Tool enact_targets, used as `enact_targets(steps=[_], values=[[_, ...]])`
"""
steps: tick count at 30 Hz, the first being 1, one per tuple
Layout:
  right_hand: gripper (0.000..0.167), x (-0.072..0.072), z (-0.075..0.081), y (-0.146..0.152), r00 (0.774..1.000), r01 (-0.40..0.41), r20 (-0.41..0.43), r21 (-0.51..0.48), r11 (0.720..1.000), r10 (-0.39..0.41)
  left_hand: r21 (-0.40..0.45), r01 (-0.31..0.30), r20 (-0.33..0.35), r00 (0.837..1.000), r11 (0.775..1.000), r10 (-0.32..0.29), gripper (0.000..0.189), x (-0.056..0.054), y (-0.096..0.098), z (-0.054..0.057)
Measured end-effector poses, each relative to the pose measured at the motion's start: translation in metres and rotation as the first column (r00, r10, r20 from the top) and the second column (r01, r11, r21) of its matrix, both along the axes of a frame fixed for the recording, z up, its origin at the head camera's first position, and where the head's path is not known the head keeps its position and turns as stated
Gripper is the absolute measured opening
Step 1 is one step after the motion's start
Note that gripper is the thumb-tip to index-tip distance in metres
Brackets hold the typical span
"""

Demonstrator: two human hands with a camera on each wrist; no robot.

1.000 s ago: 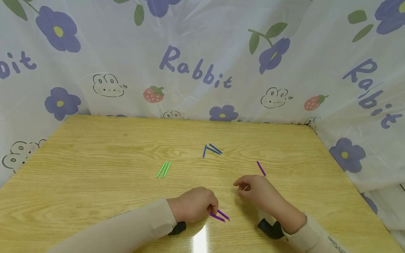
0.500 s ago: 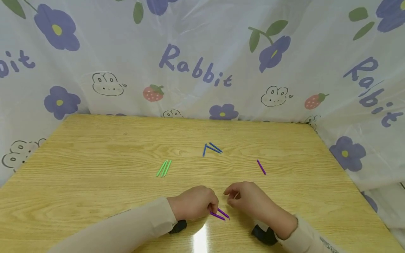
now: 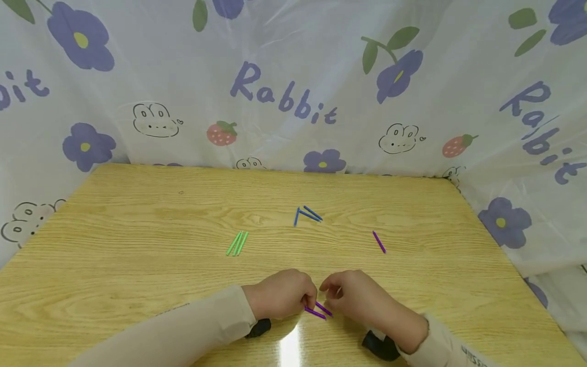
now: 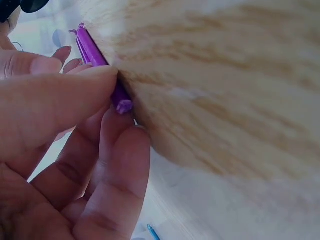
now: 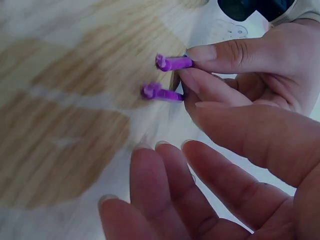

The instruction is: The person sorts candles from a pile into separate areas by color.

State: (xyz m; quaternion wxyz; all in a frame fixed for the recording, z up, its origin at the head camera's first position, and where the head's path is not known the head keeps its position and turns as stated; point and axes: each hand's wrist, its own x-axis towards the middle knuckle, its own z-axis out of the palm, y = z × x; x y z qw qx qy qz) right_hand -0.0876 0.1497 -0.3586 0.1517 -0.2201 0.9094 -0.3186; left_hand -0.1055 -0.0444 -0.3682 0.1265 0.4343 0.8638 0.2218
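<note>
My left hand point(image 3: 284, 294) pinches two thin purple candles point(image 3: 315, 313) between thumb and fingers, low over the table. In the left wrist view the thumb lies across the nearer purple candle point(image 4: 91, 46), whose blunt end shows past the thumb tip. The right wrist view shows their wick ends point(image 5: 173, 63) pointing away from the left fingers, slightly apart. My right hand point(image 3: 356, 296) is just to the right, its fingers loosely bent and holding nothing; its fingertips are close to the candles' wick ends.
On the wooden table point(image 3: 151, 229), three green candles point(image 3: 237, 243) lie side by side left of centre. Three blue candles point(image 3: 309, 214) lie farther back. One more purple candle point(image 3: 379, 241) lies to the right. A printed curtain point(image 3: 284, 46) hangs behind the table.
My right hand has moved left and nearer to me, up beside the candles in the left hand. The left hand has stayed in place with its pinch.
</note>
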Motion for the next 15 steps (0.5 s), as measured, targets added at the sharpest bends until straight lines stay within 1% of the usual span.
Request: enact_targets(steps=[2,8,15], values=[[0.02,0.0007,0.0003,-0.0017,1.0,0.004,0.018,0.018,1.0,-0.004,-0.002,0.003,-0.013,1.0,1.0,-0.003,0.024,0.0002,0.0001,-0.0003],[0.024,0.0027,0.0013,-0.0052,0.999,0.011,0.05,0.053,0.999,-0.014,-0.013,0.001,-0.014,1.0,1.0,-0.001,0.023,-0.0006,0.0006,-0.0004],[0.022,0.0028,-0.0007,-0.0067,0.999,-0.023,0.028,0.056,0.998,0.021,-0.01,0.013,-0.017,1.0,1.0,-0.013,0.022,-0.0004,0.0002,0.0002]])
